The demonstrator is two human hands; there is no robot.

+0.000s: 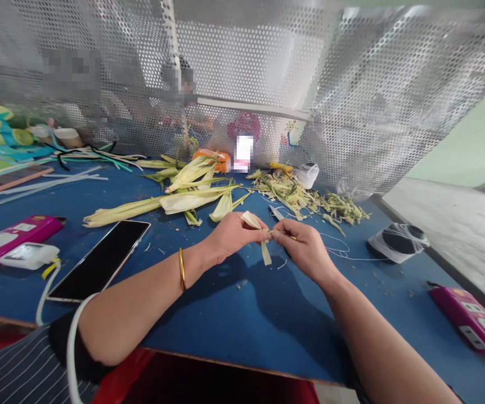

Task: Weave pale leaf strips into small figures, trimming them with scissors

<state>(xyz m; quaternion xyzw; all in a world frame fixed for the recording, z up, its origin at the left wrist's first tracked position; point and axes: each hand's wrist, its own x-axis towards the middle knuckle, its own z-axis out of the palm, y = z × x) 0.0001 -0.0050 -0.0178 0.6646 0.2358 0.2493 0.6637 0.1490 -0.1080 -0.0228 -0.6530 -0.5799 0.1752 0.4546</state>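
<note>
My left hand (238,233), with a gold bangle at the wrist, pinches a pale corn husk strip (266,253); one end sticks up above the fingers and another hangs below. Facing it, my right hand (303,244) is closed in a pinch on a thin thread beside the husk, the fingertips of both hands almost meeting. A small yellow bit shows at the right fingers, too small to name. Just behind the right hand lies a pointed metal blade (276,212), its rear part hidden. Loose white thread (335,247) curls toward a wound spool (397,242) at the right.
Corn husks (195,199) and a heap of husk scraps (292,193) lie along the back. A black-screened phone (101,261) and magenta devices (19,235) lie left, another magenta device (473,322) right. Behind the table hangs a perforated sheet (250,62), with a person beyond.
</note>
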